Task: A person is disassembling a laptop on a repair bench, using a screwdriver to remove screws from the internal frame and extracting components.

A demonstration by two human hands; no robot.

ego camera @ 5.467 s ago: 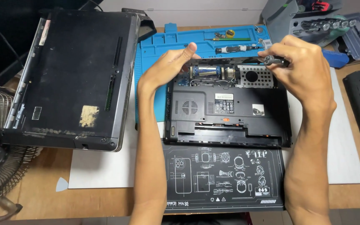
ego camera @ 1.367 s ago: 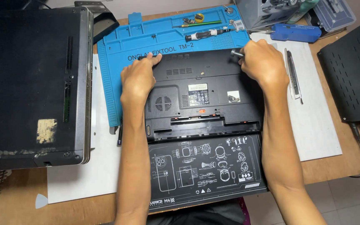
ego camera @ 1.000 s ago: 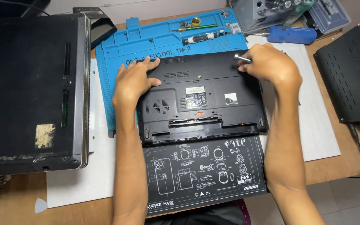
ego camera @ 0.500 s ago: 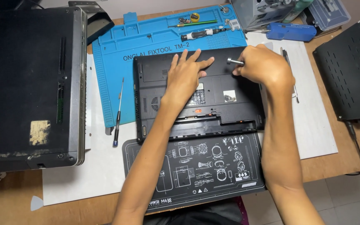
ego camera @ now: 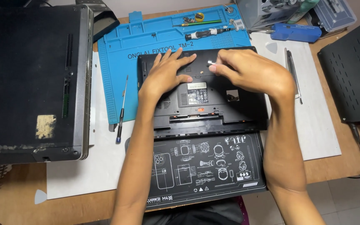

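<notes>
Two fingertips of my right hand (ego camera: 253, 75) pinch a small silver screw (ego camera: 210, 63) over the black laptop base (ego camera: 205, 98), which lies on the blue repair mat (ego camera: 121, 62). My left hand (ego camera: 167, 75) presses flat, fingers spread, on the base. A slim screwdriver (ego camera: 121, 109) lies left, apart.

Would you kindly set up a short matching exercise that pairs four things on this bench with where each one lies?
Things:
1. left hand
2. thin screwdriver
3. blue case
4. dark diagram mat

Places:
A. just past the white sheet's far edge
B. flat on the black laptop base
C. nearest the person
D. across the near left edge of the blue mat

Pairs: 1-B, 2-D, 3-A, 4-C
</notes>
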